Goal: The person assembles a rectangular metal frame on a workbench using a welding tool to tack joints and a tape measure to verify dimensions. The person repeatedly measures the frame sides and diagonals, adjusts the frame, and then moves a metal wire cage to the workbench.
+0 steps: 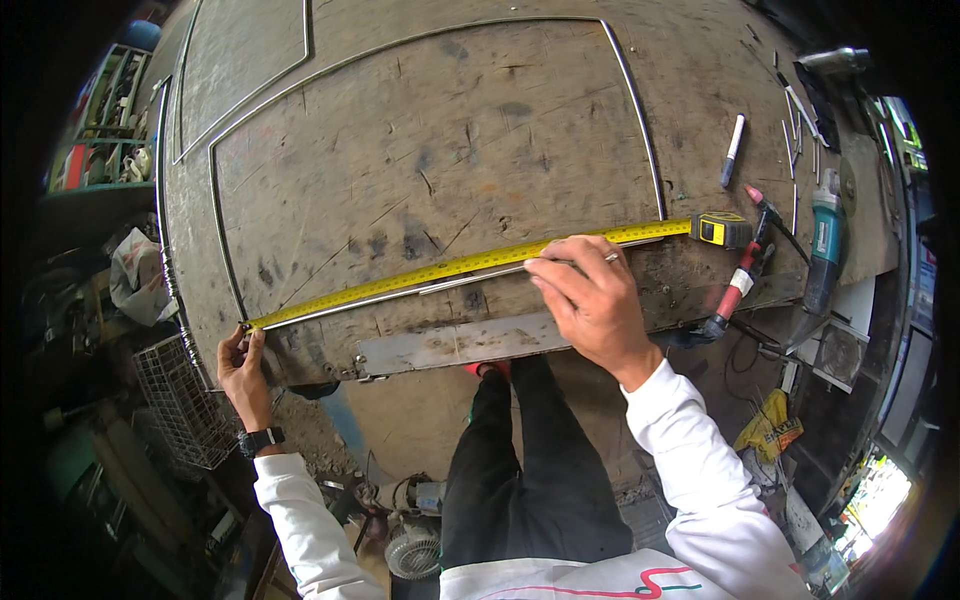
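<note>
A yellow tape measure [722,230] lies on the worn table with its blade [400,278] drawn out to the left. The blade runs along the near side of a bent metal rod frame [634,100]. At the frame's near left corner, my left hand [240,366] pinches the blade's end. My right hand [592,305] is closed beside the blade's middle, thumb and forefinger on a thin silvery metal rod [470,280]. That rod lies just below the blade; its part under my fingers is hidden.
On the right are a white marker [733,150], a teal angle grinder [823,240] and a red-handled torch [735,290]. Another rod frame [308,28] lies at the far left. A flat metal strip [450,342] borders the near table edge; a wire basket [185,400] hangs left.
</note>
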A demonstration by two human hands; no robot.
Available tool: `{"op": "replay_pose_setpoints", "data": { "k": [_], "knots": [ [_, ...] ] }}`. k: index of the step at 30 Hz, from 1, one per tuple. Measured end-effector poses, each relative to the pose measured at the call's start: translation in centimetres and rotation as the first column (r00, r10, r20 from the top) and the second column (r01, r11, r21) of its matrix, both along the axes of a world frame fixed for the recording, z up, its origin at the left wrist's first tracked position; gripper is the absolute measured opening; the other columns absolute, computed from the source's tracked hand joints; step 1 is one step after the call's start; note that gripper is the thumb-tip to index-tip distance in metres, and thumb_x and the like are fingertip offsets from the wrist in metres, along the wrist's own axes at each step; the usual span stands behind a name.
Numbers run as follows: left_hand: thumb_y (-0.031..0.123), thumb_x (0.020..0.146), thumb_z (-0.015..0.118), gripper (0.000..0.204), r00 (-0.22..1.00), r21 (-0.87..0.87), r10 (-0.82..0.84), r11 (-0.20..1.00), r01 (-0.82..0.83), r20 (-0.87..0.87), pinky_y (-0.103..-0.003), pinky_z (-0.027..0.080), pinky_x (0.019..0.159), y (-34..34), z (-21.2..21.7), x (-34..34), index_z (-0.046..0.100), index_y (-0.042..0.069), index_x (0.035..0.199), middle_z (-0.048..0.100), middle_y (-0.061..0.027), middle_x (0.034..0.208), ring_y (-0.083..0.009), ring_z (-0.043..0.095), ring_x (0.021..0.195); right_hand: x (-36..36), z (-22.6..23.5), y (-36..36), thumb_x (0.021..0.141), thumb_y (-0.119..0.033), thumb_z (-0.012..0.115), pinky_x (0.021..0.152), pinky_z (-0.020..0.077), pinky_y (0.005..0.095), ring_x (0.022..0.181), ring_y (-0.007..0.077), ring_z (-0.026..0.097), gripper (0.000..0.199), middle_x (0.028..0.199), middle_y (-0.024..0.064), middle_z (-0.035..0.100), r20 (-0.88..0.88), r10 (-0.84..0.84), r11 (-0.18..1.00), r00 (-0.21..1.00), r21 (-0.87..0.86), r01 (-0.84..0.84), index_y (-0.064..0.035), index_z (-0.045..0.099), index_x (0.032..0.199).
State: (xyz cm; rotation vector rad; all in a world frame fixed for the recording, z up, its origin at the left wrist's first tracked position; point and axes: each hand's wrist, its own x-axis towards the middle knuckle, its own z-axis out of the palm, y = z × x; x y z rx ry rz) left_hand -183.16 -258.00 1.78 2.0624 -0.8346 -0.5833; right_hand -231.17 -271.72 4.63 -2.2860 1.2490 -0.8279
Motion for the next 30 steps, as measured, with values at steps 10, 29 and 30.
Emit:
{"op": "replay_pose_setpoints", "data": {
  "k": [10, 29, 30],
  "knots": [
    [0.021, 0.095, 0.086, 0.031, 1.000, 0.015, 0.015, 1.000, -0.015, 0.011, -0.020, 0.038, 0.068, -0.1, 0.1, -0.4, 0.074, 0.004, 0.118, 0.062, 0.0056, 0.090, -0.0030, 0.048, 0.077, 1.6, -3.0, 1.1, 0.083, -0.006, 0.082, 0.096, 0.0487, 0.0409, 0.108, 0.0265, 0.063, 0.029, 0.111, 0.0046, 0.066, -0.083, 0.002, 0.989, 0.997, -0.144, -0.014, -0.0079, 0.077, 0.112],
    [0.022, 0.095, 0.086, 0.027, 0.999, 0.007, 0.002, 1.000, -0.002, -0.037, -0.020, 0.042, 0.073, -0.5, 0.5, -0.2, 0.075, 0.003, 0.112, 0.064, 0.0032, 0.091, -0.0042, 0.052, 0.080, 3.7, -2.7, 2.4, 0.085, -0.009, 0.083, 0.098, 0.0478, 0.0434, 0.106, 0.0269, 0.063, 0.025, 0.107, 0.0055, 0.065, -0.106, -0.164, 0.968, 0.981, -0.211, 0.139, -0.0066, 0.077, 0.110],
    [0.021, 0.095, 0.086, 0.027, 0.999, 0.005, 0.008, 1.000, -0.008, -0.033, -0.019, 0.043, 0.073, -0.5, 0.6, -0.4, 0.075, 0.003, 0.112, 0.065, 0.0030, 0.091, -0.0039, 0.053, 0.080, 3.8, -2.6, 2.2, 0.085, -0.008, 0.083, 0.097, 0.0482, 0.0429, 0.105, 0.0264, 0.063, 0.024, 0.105, 0.0049, 0.066, -0.101, -0.160, 0.966, 0.982, -0.219, 0.135, -0.0068, 0.077, 0.108]
  ]
}}
